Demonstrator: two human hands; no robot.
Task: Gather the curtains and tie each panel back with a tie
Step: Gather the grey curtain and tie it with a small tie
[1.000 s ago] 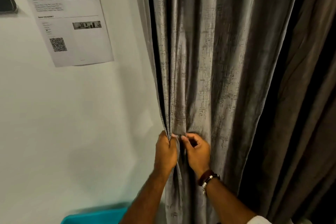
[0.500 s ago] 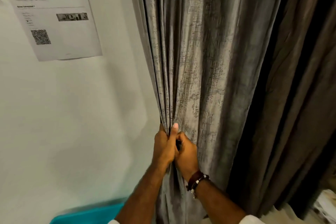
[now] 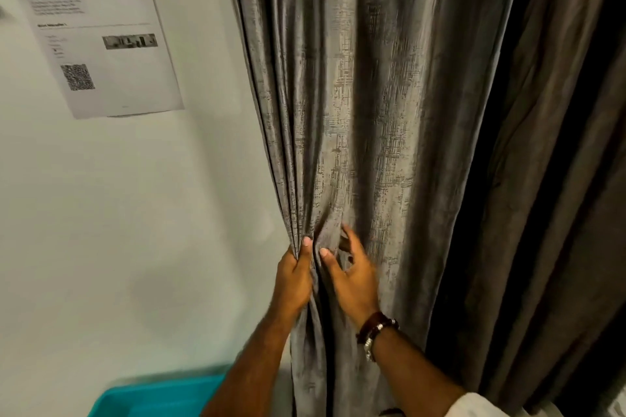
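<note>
Left hand (image 3: 294, 276) gripping gathered curtain (image 3: 355, 118) edge; right hand (image 3: 352, 276) spread loosely on folds, fingertips partly hidden in fabric.

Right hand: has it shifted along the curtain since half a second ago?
Yes. The right hand has opened and spread rightward across the curtain, away from the left hand gripping the gathered folds.
</note>
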